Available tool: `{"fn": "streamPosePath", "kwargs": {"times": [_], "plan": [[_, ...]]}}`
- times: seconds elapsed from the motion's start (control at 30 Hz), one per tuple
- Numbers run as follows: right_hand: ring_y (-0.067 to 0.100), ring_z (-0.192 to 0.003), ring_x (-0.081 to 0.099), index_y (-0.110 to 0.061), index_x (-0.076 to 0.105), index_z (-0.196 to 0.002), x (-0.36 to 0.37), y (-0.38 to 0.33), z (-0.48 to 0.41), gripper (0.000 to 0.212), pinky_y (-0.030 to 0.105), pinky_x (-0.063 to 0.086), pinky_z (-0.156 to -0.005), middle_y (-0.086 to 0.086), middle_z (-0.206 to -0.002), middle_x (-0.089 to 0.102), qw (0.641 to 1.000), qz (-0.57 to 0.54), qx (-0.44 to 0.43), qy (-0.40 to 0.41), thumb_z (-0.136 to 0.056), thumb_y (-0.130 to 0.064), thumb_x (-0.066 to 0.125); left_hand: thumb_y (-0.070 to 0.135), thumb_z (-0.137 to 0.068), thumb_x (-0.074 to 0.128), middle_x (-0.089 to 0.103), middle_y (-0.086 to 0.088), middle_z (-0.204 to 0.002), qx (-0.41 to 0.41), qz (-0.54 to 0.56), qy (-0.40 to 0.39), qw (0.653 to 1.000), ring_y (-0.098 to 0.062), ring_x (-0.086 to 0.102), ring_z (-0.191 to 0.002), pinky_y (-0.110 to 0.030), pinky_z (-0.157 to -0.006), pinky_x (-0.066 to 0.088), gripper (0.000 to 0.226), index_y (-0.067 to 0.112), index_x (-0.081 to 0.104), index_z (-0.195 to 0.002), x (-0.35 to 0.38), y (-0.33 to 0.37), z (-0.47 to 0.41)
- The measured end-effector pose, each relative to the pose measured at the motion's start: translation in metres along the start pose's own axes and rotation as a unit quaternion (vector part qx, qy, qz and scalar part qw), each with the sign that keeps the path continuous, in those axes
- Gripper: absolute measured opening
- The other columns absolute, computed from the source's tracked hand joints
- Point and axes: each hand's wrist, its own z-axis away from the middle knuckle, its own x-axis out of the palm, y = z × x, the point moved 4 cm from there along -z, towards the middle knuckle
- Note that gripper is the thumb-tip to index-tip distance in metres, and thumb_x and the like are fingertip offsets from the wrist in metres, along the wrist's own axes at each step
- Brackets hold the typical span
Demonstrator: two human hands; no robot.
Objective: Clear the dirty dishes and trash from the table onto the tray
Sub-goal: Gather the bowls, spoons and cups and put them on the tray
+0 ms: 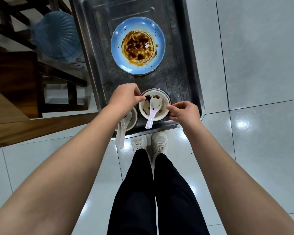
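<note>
No readable text or labels

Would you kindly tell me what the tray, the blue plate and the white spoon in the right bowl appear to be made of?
The tray looks like stainless steel: grey sheen, fine scratches, pressed ridges. The blue plate is probably glazed ceramic, possibly melamine: smooth, glossy rim. The white spoon in the right bowl seems plastic: thin, slightly translucent, glossy.
</note>
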Motion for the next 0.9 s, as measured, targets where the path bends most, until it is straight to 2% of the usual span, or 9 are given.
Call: {"fn": "streamPosePath", "kwargs": {"times": [0.13,0.27,0.37,0.5,0.67,0.77,0.9], "plan": [[0.022,-0.084,0.068,-0.012,0.061,-0.084,-0.003,-0.008,0.005,0.015,0.028,0.059,-0.073,0.007,-0.089,0.066,1.0,-0.008,-0.012,-0.004,-0.081,-0.014,0.076,0.03,-0.093,0.062,0.063,0.003,-0.096,-0.008,0.068,0.036,0.997,-0.014,0.058,-0.09,-0.028,-0.075,0.044,0.015,0.017,0.063,-0.1,-0.005,-0.001,0.011],[0.022,-0.089,0.069,-0.009,0.064,-0.099,-0.003,-0.018,0.014,0.021,0.03,0.059,-0.076,0.007,-0.097,0.067,0.999,0.001,-0.015,-0.03,-0.082,-0.016,0.074,0.028,-0.093,0.061,0.059,0.007,-0.101,-0.017,0.15,0.065,0.986,-0.009,0.053,-0.096,-0.025,-0.079,0.04,0.02,0.016,0.063,-0.109,-0.017,-0.002,0.027],[0.019,-0.088,0.068,-0.006,0.061,-0.116,-0.004,-0.031,0.026,0.036,0.026,0.058,-0.073,0.008,-0.104,0.067,0.999,-0.008,-0.018,-0.05,-0.084,-0.018,0.073,0.027,-0.094,0.06,0.058,0.008,-0.103,-0.032,0.197,0.077,0.977,-0.01,0.055,-0.101,-0.027,-0.084,0.043,0.017,0.017,0.062,-0.108,-0.028,-0.003,0.037],[0.018,-0.09,0.068,-0.006,0.059,-0.123,-0.003,-0.05,0.044,0.041,0.026,0.059,-0.073,0.009,-0.109,0.067,0.996,-0.035,-0.026,-0.079,-0.086,-0.019,0.072,0.027,-0.094,0.059,0.06,0.006,-0.108,-0.063,0.252,0.094,0.961,-0.014,0.057,-0.107,-0.039,-0.095,0.05,0.02,0.018,0.062,-0.112,-0.043,-0.001,0.054],[0.02,-0.095,0.069,-0.009,0.054,-0.129,-0.001,-0.081,0.069,0.045,0.03,0.056,-0.078,0.007,-0.113,0.067,0.99,-0.058,-0.028,-0.122,-0.089,-0.023,0.067,0.027,-0.094,0.06,0.06,0.006,-0.105,-0.073,0.345,0.121,0.928,-0.015,0.058,-0.106,-0.042,-0.097,0.05,0.014,0.022,0.056,-0.107,-0.068,0.013,0.083],[0.02,-0.097,0.068,-0.012,0.052,-0.133,0.002,-0.105,0.091,0.045,0.031,0.055,-0.079,0.007,-0.117,0.065,0.985,-0.063,-0.046,-0.153,-0.091,-0.023,0.066,0.025,-0.094,0.06,0.059,0.008,-0.1,-0.07,0.383,0.141,0.91,-0.016,0.059,-0.105,-0.042,-0.097,0.05,0.013,0.022,0.055,-0.105,-0.088,0.029,0.105],[0.017,-0.103,0.066,-0.018,0.043,-0.14,0.011,-0.136,0.126,0.057,0.035,0.055,-0.089,0.001,-0.122,0.062,0.977,-0.052,-0.096,-0.183,-0.089,-0.025,0.068,0.025,-0.094,0.06,0.059,0.011,-0.098,-0.051,0.415,0.167,0.893,-0.014,0.059,-0.102,-0.036,-0.093,0.051,0.014,0.023,0.054,-0.106,-0.117,0.047,0.139]]}}
